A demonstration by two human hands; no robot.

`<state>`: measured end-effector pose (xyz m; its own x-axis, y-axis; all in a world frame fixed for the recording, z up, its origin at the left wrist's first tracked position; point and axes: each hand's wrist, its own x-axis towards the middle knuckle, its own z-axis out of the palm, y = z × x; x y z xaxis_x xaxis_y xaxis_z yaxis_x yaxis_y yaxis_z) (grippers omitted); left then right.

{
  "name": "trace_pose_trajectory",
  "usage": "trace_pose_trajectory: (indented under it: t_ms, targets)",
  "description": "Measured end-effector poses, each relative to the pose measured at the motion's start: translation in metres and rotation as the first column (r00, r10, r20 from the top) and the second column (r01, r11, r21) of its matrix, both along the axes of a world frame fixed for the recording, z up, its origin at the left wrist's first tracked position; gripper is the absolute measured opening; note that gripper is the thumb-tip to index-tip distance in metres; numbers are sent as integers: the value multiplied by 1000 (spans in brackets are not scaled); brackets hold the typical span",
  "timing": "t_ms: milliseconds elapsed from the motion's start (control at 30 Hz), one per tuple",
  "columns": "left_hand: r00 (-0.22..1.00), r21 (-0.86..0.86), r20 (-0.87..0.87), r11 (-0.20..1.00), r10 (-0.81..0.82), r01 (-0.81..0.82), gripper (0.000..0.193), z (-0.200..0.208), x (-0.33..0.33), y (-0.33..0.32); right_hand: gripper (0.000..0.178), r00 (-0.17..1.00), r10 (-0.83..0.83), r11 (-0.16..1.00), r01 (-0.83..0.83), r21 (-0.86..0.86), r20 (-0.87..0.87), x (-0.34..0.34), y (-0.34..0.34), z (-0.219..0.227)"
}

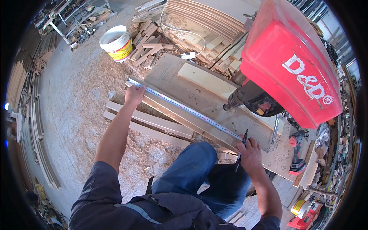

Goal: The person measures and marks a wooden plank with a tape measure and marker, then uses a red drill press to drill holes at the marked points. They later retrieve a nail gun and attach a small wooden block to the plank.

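A white tape measure blade point(190, 110) is stretched along a long pale wooden board point(168, 111), running from upper left to lower right. At the board's far left end, my left hand point(135, 96) is closed on the blade and the board's edge. My right hand point(251, 156) is at the blade's other end. A black marker pen point(238, 162) is gripped in it, standing roughly upright, while the fingers also rest by the tape; the tape's case cannot be made out. The board lies along the near edge of a flat worktable point(165, 73).
A red drill press head point(283, 65) overhangs the table, its chuck point(234, 99) above a second board point(207, 82). A cordless drill point(297, 153) stands at right. Two strips point(149, 124) lie left of my knees. A white bucket point(115, 43) and scrap wood point(147, 46) stand behind.
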<state>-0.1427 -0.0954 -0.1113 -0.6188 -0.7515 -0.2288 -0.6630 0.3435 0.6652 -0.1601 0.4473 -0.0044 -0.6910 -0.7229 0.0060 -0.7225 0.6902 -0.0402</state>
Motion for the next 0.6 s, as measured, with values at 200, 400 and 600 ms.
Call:
trace_pose_trajectory:
  t_ms: [200, 400, 600]
  targets:
    - [1000, -61, -2, 998, -9, 9, 48, 1, 2, 1, 18, 1000, 1, 999, -1, 32, 23, -1, -2, 3]
    - [999, -77, -37, 996, -38, 35, 49, -4, 2, -1, 19, 999, 35, 997, -35, -69, -1, -4, 3, -2]
    - [983, 289, -173, 957, 53, -1, 42, 25, 21, -1, 23, 975, 91, 934, -14, -357, 202, 22, -9, 38]
